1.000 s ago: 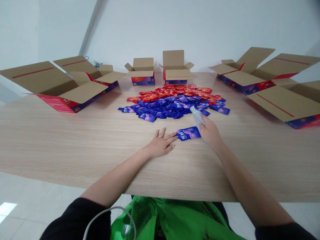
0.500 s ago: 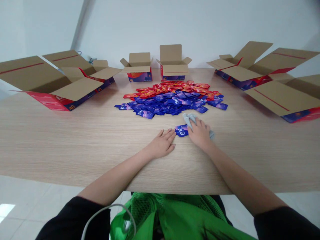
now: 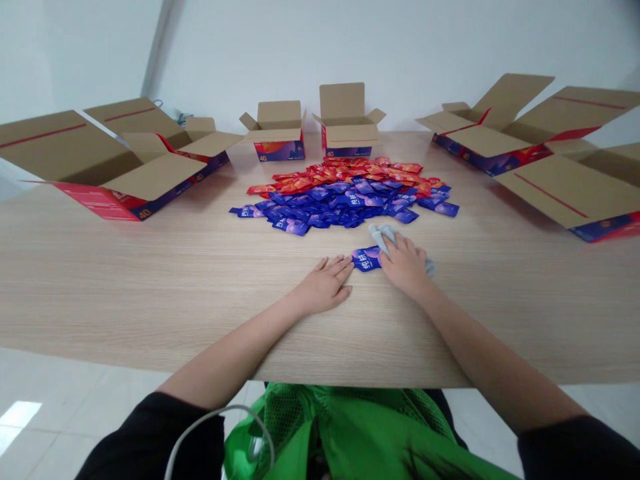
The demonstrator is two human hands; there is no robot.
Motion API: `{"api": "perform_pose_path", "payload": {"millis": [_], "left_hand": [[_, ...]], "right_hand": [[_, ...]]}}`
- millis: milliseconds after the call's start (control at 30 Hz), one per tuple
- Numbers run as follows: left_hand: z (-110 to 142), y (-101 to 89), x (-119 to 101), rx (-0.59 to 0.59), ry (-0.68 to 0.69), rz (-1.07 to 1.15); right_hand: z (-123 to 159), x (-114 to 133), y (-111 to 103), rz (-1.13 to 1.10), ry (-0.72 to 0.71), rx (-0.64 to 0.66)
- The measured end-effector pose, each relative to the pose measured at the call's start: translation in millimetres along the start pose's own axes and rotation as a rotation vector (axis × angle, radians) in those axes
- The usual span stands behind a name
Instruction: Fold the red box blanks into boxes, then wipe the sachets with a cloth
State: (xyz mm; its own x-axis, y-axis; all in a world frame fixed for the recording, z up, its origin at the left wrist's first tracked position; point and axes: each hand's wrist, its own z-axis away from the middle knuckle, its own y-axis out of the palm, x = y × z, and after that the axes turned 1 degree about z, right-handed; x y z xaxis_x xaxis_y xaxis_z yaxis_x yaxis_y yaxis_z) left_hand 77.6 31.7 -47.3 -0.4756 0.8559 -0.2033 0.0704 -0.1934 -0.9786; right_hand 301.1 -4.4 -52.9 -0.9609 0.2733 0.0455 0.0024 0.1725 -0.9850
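A single blue sachet (image 3: 367,259) with white lettering lies flat on the table, apart from the others. My left hand (image 3: 326,285) rests flat with fingers stretched out, its fingertips touching the sachet's left end. Over the right end is my right hand (image 3: 405,265), pressing a pale grey-blue cloth (image 3: 383,235) down against it. Part of the cloth and the sachet's right end are hidden under that hand. Beyond both hands spreads a pile of blue sachets (image 3: 325,208), with red sachets (image 3: 345,172) heaped behind them.
Open cardboard boxes stand around the table: a left box (image 3: 115,190), two at the back, a back box (image 3: 280,137) and another back box (image 3: 347,130), and several on the right, including a near right box (image 3: 560,193). A white cable (image 3: 200,423) hangs across my left sleeve.
My right hand and the cloth have shifted slightly to the right along the sachet, baring more of it. My left hand stays at the sachet's left end.
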Motion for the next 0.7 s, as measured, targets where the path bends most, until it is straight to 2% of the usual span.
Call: {"api": "perform_pose_path", "payload": {"millis": [67, 167, 267, 333, 433, 500, 567, 700], "left_hand": [[0.0, 0.4, -0.2, -0.015, -0.001, 0.003], [0.0, 0.0, -0.6, -0.027, 0.002, 0.005], [0.2, -1.3, -0.8, -0.026, -0.001, 0.012], [0.4, -2.2, -0.2, -0.023, -0.01, 0.028], [0.4, -3.8, 1.3, -0.023, -0.011, 0.061], [-0.6, -5.1, 2.3, -0.038, -0.007, 0.079], [-2.7, -6.3, 2.9, -0.084, 0.0, 0.089], [-8.9, -6.6, 3.1, -0.192, -0.003, 0.107]], "right_hand": [[4.5, 11.2, -0.1, 0.008, -0.056, -0.027], [14.0, 35.0, -1.4, -0.011, -0.262, -0.046], [16.1, 39.6, -3.4, -0.04, -0.378, -0.023], [10.5, 26.2, -3.8, -0.044, -0.321, 0.001], [-3.2, -4.7, -3.1, -0.031, -0.096, 0.04], [-9.7, -19.1, -2.3, -0.026, 0.006, 0.052], [-10.4, -22.1, -1.8, -0.032, -0.015, 0.048], [-1.9, -7.0, -1.9, -0.054, -0.238, 0.024]]}}
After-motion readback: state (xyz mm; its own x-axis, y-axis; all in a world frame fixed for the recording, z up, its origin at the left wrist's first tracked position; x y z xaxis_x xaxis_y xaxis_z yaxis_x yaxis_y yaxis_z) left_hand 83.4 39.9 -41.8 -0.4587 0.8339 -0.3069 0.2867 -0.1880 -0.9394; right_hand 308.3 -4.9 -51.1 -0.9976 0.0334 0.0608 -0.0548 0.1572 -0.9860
